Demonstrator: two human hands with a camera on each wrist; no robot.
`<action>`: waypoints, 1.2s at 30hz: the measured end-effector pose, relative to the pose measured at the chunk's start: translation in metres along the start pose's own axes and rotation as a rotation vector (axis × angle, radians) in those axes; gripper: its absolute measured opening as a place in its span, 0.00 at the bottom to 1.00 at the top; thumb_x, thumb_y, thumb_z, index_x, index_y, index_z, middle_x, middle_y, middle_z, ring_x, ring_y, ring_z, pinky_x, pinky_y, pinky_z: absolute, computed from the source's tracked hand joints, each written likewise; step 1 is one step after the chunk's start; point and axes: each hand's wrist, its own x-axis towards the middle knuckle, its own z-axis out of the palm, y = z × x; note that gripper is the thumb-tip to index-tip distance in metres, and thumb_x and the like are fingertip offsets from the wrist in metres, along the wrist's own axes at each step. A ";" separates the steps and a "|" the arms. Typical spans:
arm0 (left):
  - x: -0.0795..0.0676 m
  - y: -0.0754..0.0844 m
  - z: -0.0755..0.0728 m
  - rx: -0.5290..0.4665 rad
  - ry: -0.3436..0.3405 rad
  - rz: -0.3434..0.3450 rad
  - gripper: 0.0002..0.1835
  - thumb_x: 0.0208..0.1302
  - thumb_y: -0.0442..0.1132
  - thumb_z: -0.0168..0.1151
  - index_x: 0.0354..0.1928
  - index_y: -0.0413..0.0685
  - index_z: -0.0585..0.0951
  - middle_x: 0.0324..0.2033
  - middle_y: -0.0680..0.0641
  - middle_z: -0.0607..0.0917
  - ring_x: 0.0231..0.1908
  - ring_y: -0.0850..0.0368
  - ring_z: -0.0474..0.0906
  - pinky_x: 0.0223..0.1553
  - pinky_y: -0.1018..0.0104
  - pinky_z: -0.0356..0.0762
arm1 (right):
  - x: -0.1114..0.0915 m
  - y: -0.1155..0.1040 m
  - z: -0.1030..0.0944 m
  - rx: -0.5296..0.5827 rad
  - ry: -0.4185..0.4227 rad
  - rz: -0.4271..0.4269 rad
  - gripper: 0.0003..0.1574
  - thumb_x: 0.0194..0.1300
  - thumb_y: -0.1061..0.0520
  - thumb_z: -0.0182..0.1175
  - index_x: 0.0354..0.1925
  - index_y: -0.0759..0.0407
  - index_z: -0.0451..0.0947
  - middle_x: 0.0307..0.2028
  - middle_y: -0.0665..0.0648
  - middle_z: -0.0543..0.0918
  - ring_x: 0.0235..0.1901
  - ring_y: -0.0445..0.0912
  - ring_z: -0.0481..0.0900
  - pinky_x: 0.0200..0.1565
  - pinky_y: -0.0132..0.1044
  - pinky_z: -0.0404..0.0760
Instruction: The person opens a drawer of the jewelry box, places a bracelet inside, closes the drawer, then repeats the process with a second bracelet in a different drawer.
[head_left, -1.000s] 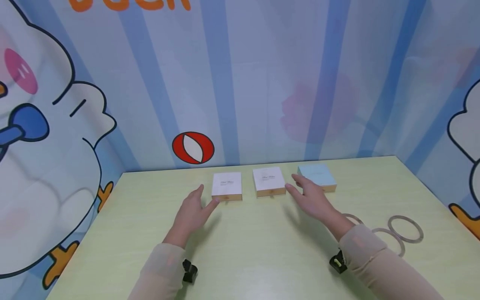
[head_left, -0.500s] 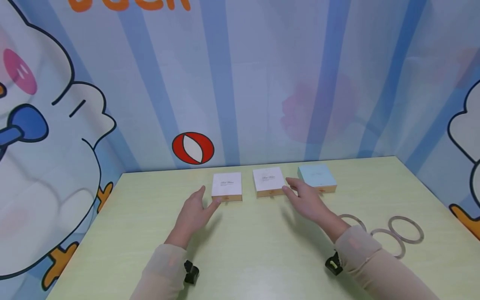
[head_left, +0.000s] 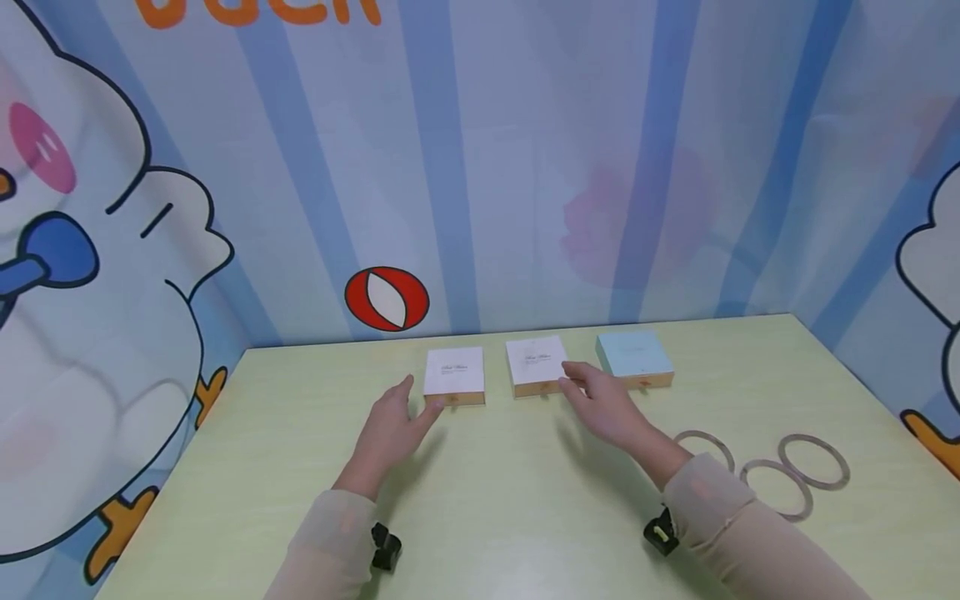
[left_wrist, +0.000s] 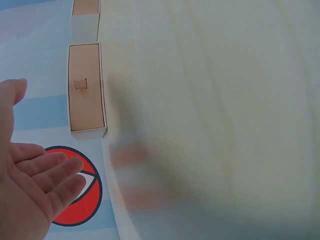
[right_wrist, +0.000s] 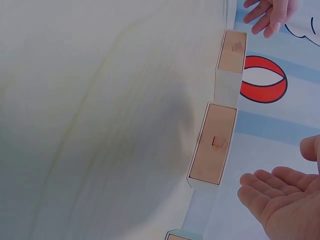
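Note:
Three small flat boxes stand in a row along the back of the table. The left white box (head_left: 454,373) and the middle white box (head_left: 536,362) have lettered lids; the third is a light blue box (head_left: 635,356). All show tan fronts, and a small tab is visible on the middle one's tan front (right_wrist: 214,144). My left hand (head_left: 390,431) hovers at the left white box's front left, fingers extended, holding nothing. Between the middle white box and the blue one is my right hand (head_left: 606,406), its fingers loosely bent, apart from the box in the right wrist view.
Three thin rings lie on the table's right side, beside my right forearm: a left ring (head_left: 706,435), a middle ring (head_left: 806,500) and a right ring (head_left: 842,463). A printed backdrop (head_left: 525,167) rises directly behind the table's (head_left: 480,517) back edge.
My right hand has moved left, from in front of the blue box to the right side of the middle white box. My left hand has barely shifted. The boxes stay in place.

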 end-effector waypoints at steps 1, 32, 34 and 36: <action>0.000 0.000 0.000 -0.002 0.001 -0.001 0.42 0.64 0.59 0.55 0.71 0.39 0.57 0.68 0.38 0.63 0.69 0.40 0.57 0.65 0.45 0.60 | 0.000 0.000 0.000 0.002 0.001 0.001 0.28 0.73 0.53 0.46 0.63 0.70 0.65 0.62 0.68 0.71 0.60 0.60 0.71 0.59 0.53 0.71; 0.000 0.002 0.002 -0.039 -0.001 -0.011 0.40 0.65 0.57 0.56 0.70 0.39 0.58 0.66 0.38 0.67 0.63 0.42 0.68 0.59 0.48 0.69 | 0.001 -0.006 0.017 0.038 -0.023 0.016 0.26 0.73 0.54 0.45 0.63 0.67 0.66 0.59 0.66 0.75 0.60 0.57 0.72 0.58 0.51 0.72; 0.000 0.003 0.001 -0.038 -0.005 -0.020 0.40 0.65 0.57 0.55 0.70 0.39 0.59 0.66 0.38 0.67 0.63 0.43 0.68 0.59 0.48 0.69 | 0.002 -0.007 0.018 0.040 -0.025 0.017 0.26 0.73 0.54 0.45 0.63 0.67 0.67 0.58 0.66 0.75 0.59 0.57 0.73 0.58 0.51 0.72; 0.000 0.004 0.001 -0.037 -0.007 -0.024 0.40 0.65 0.57 0.55 0.70 0.39 0.59 0.66 0.38 0.68 0.62 0.43 0.69 0.59 0.48 0.69 | 0.002 -0.008 0.019 0.047 -0.029 0.019 0.26 0.73 0.54 0.45 0.63 0.67 0.67 0.58 0.66 0.76 0.59 0.57 0.74 0.57 0.50 0.73</action>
